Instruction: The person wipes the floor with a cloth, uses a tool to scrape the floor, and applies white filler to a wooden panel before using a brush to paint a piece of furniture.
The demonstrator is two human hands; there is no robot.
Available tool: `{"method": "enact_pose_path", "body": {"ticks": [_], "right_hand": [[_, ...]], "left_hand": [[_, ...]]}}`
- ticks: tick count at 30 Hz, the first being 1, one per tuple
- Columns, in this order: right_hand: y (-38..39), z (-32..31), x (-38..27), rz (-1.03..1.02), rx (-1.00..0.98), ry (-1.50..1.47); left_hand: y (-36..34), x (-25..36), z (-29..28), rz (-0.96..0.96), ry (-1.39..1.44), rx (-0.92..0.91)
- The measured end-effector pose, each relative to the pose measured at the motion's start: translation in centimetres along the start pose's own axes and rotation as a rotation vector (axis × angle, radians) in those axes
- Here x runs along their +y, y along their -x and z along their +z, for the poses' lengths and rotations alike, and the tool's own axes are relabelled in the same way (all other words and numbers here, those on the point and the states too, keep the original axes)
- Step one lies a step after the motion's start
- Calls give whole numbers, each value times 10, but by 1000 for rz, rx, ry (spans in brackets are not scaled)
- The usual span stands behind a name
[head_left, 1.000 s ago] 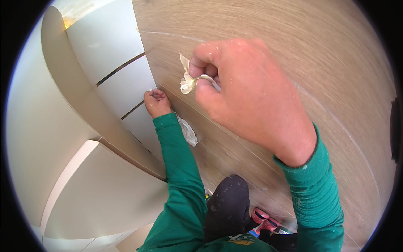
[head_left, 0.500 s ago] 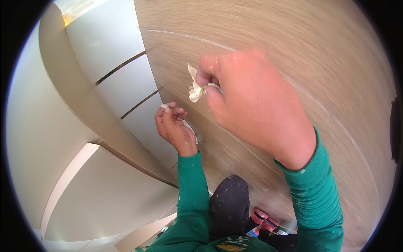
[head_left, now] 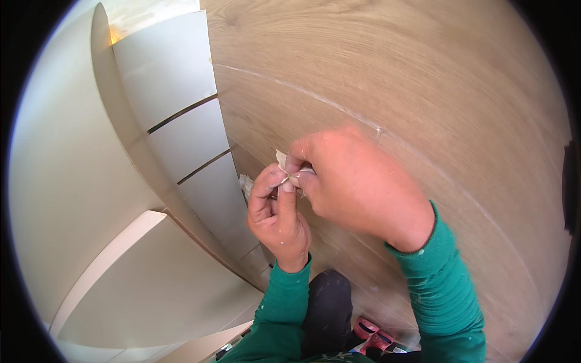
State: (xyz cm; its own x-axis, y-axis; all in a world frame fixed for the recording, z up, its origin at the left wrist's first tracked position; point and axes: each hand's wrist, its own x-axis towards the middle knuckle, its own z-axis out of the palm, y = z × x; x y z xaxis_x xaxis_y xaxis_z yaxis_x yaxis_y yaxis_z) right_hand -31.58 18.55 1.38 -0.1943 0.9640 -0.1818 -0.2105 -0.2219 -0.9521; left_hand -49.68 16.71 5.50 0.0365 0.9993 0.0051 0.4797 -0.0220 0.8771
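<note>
My right hand [head_left: 357, 184] pinches a crumpled cream scrap [head_left: 281, 157], like tape or paper, between thumb and forefinger. My left hand [head_left: 277, 224] meets it from the lower left, its thumb and index fingertips closed on the same scrap, the other fingers curled. Behind my left fingers, a white crumpled piece [head_left: 244, 184] lies beside white panels [head_left: 166, 66] with dark slots between them, partly hidden.
A broad wood-look surface [head_left: 423, 72] fills the right. On the left are a cream curved-looking panel [head_left: 66, 151] and a lower cream board [head_left: 154, 284] with a raised edge. My dark knee [head_left: 327, 305] and pink footwear [head_left: 366, 328] show at the bottom.
My left hand has left the white panels, moving right, and now grips the scrap in my right hand. My right hand has moved down to meet it.
</note>
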Motion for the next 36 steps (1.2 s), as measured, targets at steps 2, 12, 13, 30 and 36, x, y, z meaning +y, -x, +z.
{"method": "enact_pose_path", "body": {"ticks": [2,12,13,30,36], "right_hand": [[0,0,-1,11,-14,-58],[-3,-8,-4,-92,275,-350],[-3,-12,-7,-81,316,-388],[21,-9,-19,-51,-8,-31],[-1,-5,-11,-118,-210,134]], "left_hand": [[3,0,0,-95,93,67],[3,19,11,-158,266,132],[3,21,8,-189,313,113],[72,22,11,38,-90,-30],[80,-28,9,228,-61,-113]]}}
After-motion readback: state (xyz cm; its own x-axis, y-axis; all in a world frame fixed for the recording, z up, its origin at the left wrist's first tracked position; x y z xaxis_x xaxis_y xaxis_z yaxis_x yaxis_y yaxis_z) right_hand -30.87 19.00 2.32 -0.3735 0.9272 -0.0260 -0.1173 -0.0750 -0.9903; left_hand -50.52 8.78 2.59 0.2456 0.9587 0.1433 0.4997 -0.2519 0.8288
